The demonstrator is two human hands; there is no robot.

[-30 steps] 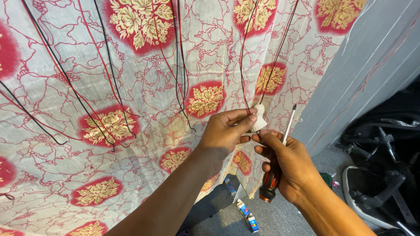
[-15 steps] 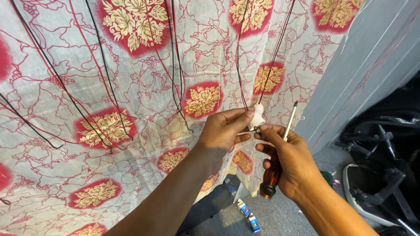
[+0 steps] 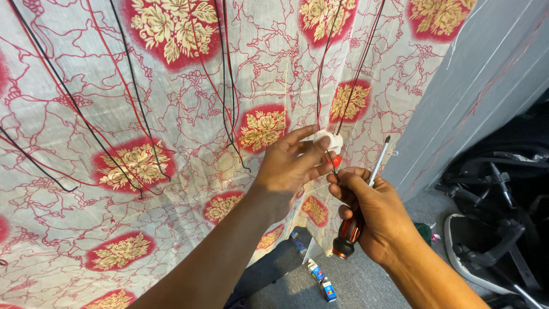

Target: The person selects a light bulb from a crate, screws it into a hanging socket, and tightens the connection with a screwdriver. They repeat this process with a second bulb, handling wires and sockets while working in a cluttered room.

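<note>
The left hand (image 3: 294,163) is closed on a small white plastic fitting (image 3: 327,141), thumb and forefinger pinching it from either side. The fitting sits at the fingertips, just above and to the left of the right hand (image 3: 372,214). 2 thin wires, 1 red (image 3: 323,68) and 1 black (image 3: 361,63), hang down from above and end at the fitting. A spot of red shows just below the fitting, between the 2 hands; what it is cannot be told.

The right hand is wrapped narrow around a screwdriver (image 3: 359,212). Its red and black handle sticks out below the palm, and its shaft runs up and to the right past the knuckles, its tip free in the air just right of the fitting. The right forefinger and thumb reach up toward the underside of the fitting, close to the left thumb.

Behind both hands hangs a white cloth (image 3: 189,143) printed with red veins and red and gold flower rounds. More red and black wires (image 3: 131,97) hang across it, well left of the left hand. Below the right hand, on the grey floor (image 3: 366,292), lie a few small blue boxes (image 3: 320,280). To the right of the right hand stands a black wheeled chair base (image 3: 497,206).
</note>
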